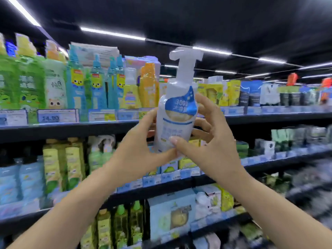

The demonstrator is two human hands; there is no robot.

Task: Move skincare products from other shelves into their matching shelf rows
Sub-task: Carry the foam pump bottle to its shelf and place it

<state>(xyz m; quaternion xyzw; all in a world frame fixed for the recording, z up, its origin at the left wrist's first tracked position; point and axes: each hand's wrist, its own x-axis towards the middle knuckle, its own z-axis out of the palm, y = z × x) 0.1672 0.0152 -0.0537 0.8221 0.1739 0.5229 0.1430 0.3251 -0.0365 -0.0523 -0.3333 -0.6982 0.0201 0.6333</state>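
Note:
A tall white pump bottle (pixel 177 112) with a blue drop-shaped label is held upright in front of the shelves, at the height of the top shelf edge. My left hand (pixel 138 142) grips its lower left side, thumb along the bottom. My right hand (pixel 206 135) wraps it from the right, thumb across the front near the base and fingers curled behind. The bottle's base is hidden by my thumbs.
The top shelf (pixel 71 126) carries green, blue and yellow bottles (pixel 97 87) behind price tags (pixel 57 115). The middle shelf (pixel 161 186) holds yellow-green bottles and blue packs. Boxed sets (pixel 172 212) sit on a lower shelf. The right side is blurred.

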